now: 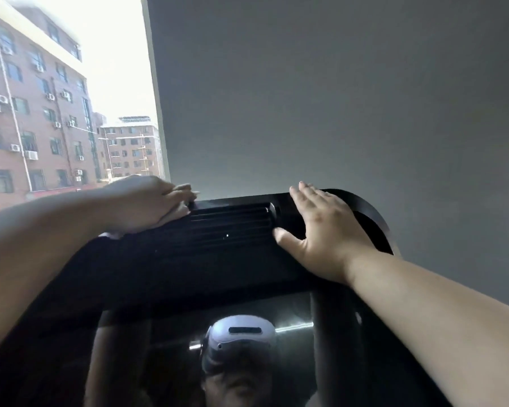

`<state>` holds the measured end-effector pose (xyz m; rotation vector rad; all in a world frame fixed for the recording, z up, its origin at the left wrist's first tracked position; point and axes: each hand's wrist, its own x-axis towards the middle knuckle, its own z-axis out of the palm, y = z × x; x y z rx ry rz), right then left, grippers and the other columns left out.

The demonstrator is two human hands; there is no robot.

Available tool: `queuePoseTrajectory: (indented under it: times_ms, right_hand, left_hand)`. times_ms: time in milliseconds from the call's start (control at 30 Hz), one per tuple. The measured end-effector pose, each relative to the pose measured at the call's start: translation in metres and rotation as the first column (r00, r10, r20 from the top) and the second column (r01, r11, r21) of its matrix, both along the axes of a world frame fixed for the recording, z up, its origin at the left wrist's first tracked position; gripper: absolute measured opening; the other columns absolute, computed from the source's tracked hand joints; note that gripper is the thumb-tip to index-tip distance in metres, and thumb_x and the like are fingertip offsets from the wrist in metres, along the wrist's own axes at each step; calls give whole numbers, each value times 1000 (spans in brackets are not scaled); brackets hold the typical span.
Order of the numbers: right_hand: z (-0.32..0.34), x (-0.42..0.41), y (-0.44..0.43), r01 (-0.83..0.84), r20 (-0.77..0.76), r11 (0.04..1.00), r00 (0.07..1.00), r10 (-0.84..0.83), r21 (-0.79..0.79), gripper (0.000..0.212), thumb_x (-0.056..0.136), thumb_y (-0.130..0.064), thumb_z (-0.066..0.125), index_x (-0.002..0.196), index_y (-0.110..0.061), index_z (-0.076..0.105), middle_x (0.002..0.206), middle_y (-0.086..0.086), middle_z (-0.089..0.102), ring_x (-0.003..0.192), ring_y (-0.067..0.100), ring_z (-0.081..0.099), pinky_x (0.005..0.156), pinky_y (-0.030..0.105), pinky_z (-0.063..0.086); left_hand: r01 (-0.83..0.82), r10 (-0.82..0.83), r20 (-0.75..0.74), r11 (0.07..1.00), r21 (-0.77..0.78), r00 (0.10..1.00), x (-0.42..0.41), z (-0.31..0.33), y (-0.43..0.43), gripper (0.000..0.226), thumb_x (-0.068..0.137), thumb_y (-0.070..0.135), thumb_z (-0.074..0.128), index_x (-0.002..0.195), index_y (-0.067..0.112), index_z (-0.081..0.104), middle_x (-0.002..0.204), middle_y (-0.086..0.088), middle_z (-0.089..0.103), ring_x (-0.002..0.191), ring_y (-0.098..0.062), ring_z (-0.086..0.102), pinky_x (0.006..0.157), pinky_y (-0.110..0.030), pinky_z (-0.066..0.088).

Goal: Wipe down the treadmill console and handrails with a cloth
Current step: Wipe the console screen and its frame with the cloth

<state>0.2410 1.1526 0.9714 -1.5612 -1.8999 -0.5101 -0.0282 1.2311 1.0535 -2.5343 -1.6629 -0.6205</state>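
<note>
from the head view, your left hand (147,204) sits at the top left corner of the console (218,259). its fingers curl over the top edge and clamp onto it, which looks like a brace to steady you as you lean in. a small pale scrap (110,235) peeks out under the heel of that hand. it may be the cloth, but too little shows for you to be sure, and no cloth is plainly visible anywhere else.

your right hand (323,230) lies flat and wide on the console's upper right. the fingers are straight and reach toward the rounded top right corner, the thumb is spread toward the ribbed vent (232,218), and it holds nothing. a flat palm like that suits pressing or sweeping across the panel.

below the vent, the glossy screen (174,333) mirrors your headset (241,336) and both raised arms. that shine means smears would show easily.

the handrails are not clearly in view. a window (56,98) with brick buildings is beyond the left corner, and a grey wall (335,83) is behind the top edge.

judging from this, you are working the console's top strip, and the rails are yet to be done.
</note>
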Motion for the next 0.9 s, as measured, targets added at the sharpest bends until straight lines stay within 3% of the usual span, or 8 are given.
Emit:
queuePoseTrajectory:
  times_ms: [67, 133, 233, 367, 500, 700, 833, 900]
  right_hand:
    - [0, 0, 2, -8, -7, 1000, 1000, 8, 13, 98, 74, -71, 21, 153, -15, 10, 161, 6, 7, 148, 13, 4, 120, 30, 0]
    - [3, 1, 2, -51, 6, 999, 999, 51, -16, 97, 77, -71, 25, 154, -14, 6, 162, 5, 5, 148, 12, 2, 120, 30, 0]
    - [6, 23, -5, -58, -19, 997, 998, 57, -48, 95, 76, -68, 31, 154, -21, 2, 162, -1, -1, 147, 7, -9, 116, 27, -9]
    - [-21, 77, -21, 117, -133, 991, 983, -125, -62, 85, 85, -64, 33, 154, -25, 1, 162, -5, -1, 146, 6, -12, 117, 30, -7]
    - [-52, 86, -23, -75, -488, 997, 870, 67, 4, 71, 91, -57, 36, 153, -33, 8, 161, -11, 7, 144, -3, 3, 109, 16, 6]
    - [-59, 88, -14, -137, -545, 987, 822, 164, 89, 69, 91, -58, 31, 152, -34, 12, 160, -15, 10, 142, -8, 4, 102, 5, 2]
    - [-56, 88, -17, -193, -564, 981, 808, 170, 18, 63, 95, -55, 28, 152, -33, 12, 160, -15, 8, 144, -5, 2, 111, 16, 4]
    - [-51, 93, -26, -242, -689, 969, 692, 215, 59, 47, 100, -43, 33, 145, -33, 36, 154, -15, 31, 141, -3, 22, 115, 21, 15]
  left_hand:
    - [-55, 54, -19, 996, -75, 998, 11, 3, 6, 39, 101, 32, 37, 109, 2, 61, 106, -24, 62, 97, -41, 57, 90, -43, 46]
    - [-10, 12, -30, 999, 46, 999, 44, -3, -2, 24, 100, 36, 37, 100, 19, 54, 98, -9, 61, 86, -30, 56, 80, -33, 45]
    - [124, -69, -285, 976, 180, 956, 128, -1, -31, 27, 98, 44, 35, 87, 24, 47, 95, -3, 61, 89, -27, 58, 67, -30, 38]
    - [210, -162, -360, 973, 98, 919, 206, 2, -24, 39, 98, 46, 32, 114, 18, 55, 118, -9, 60, 106, -28, 56, 86, -35, 45]
    - [159, -151, -177, 987, 36, 973, 162, 6, -8, 55, 95, 61, 26, 99, 25, 67, 97, 0, 66, 81, -15, 57, 74, -31, 37]
    - [-46, 56, -97, 994, 101, 994, 89, -4, -15, 82, 79, 78, 10, 94, 20, 66, 91, -4, 71, 88, -26, 64, 89, -40, 48]
    - [-97, 111, -31, 949, 299, 993, 151, -16, -34, 43, 89, 58, 27, 80, 26, 56, 99, 10, 64, 85, -22, 53, 64, -29, 38]
    - [-84, 63, 84, 958, 273, 994, 201, -19, -48, 23, 90, 43, 44, 97, 31, 61, 106, 10, 61, 93, -23, 56, 65, -28, 37]
